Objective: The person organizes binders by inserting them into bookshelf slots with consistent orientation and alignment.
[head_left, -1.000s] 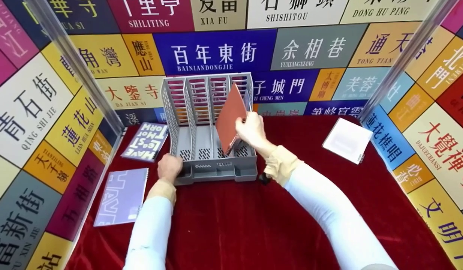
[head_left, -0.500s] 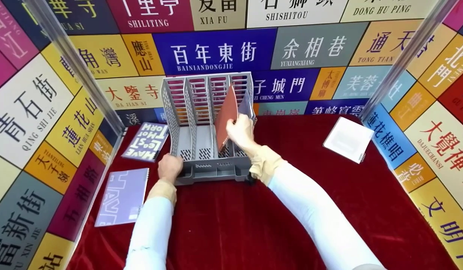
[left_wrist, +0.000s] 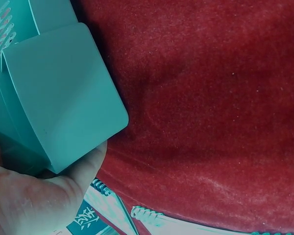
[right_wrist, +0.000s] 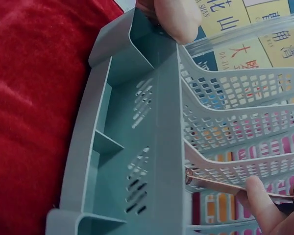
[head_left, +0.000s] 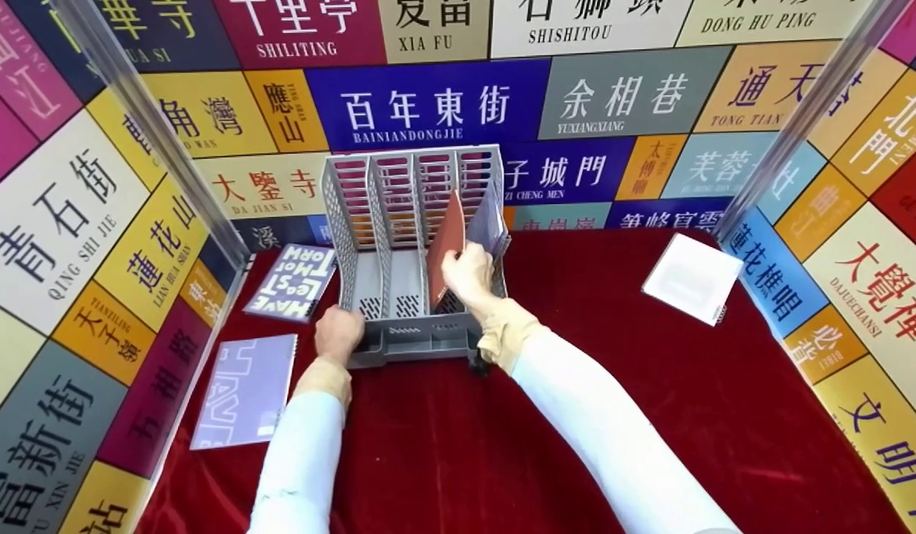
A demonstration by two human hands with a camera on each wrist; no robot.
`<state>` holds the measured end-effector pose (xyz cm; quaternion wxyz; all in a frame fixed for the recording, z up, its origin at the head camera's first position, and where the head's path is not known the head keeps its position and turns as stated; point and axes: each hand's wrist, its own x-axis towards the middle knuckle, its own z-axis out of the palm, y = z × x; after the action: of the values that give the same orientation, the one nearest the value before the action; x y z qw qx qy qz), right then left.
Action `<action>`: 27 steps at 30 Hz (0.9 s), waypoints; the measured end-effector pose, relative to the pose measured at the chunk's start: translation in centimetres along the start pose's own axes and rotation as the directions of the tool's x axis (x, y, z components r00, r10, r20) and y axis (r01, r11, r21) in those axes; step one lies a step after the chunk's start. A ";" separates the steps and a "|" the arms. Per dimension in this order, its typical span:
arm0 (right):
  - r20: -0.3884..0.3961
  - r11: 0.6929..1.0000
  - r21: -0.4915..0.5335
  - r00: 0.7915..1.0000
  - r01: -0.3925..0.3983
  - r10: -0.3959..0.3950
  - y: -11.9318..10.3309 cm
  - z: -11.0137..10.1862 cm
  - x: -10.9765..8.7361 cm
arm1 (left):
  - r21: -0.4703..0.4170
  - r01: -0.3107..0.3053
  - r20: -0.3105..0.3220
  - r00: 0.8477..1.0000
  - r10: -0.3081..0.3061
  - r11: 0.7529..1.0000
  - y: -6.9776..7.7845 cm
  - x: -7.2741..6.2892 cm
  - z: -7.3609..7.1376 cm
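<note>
A grey desktop file organizer [head_left: 420, 343] with upright mesh dividers stands on the red cloth. At its front left corner my left hand [head_left: 339, 331] grips the low front part; the left wrist view shows that hand [left_wrist: 44, 198] wrapped about the corner. My right hand [head_left: 469, 273] pinches a reddish-brown spiral notebook [head_left: 445, 241], upright and slightly tilted, in the third compartment from the left. In the right wrist view, the thumb and fingers hold the notebook [right_wrist: 218, 185] edge-on beside a divider. A bluish-purple notebook [head_left: 489, 215] stands in the rightmost compartment, partly hidden by my right hand.
Two purple notebooks lie left of the organizer: a lettered one [head_left: 293, 282] behind and a larger one [head_left: 242, 389] nearer. A white spiral notebook [head_left: 693, 278] lies far right. Sign-covered walls [head_left: 435, 104] enclose the back and sides of the red cloth [head_left: 576, 445].
My right hand has moved left and lower, bringing the reddish-brown notebook down into the third compartment. The bluish-purple notebook behind it shows more. My left hand has stayed on the organizer's corner.
</note>
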<state>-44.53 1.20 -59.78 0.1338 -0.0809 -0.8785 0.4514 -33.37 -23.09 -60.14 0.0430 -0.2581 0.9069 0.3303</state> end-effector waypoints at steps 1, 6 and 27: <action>0.007 1.000 0.006 1.000 -0.021 0.021 -0.7 -0.5 -0.6 | 0.000 -0.002 -0.002 1.000 0.002 1.000 0.0 0.0 0.0; 0.021 0.994 0.003 0.994 -0.108 0.108 -0.9 0.0 -1.2 | -0.001 -0.008 -0.008 1.000 0.008 1.000 0.1 -0.3 0.0; 0.187 0.778 0.390 0.870 -0.492 0.456 -1.2 2.0 0.8 | 0.000 -0.009 -0.005 1.000 0.009 1.000 0.2 -0.3 -0.3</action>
<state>-45.89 -0.82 -59.74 -0.0061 -0.2495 -0.7143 0.6539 -33.19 -23.00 -59.77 0.0391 -0.2551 0.9081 0.3297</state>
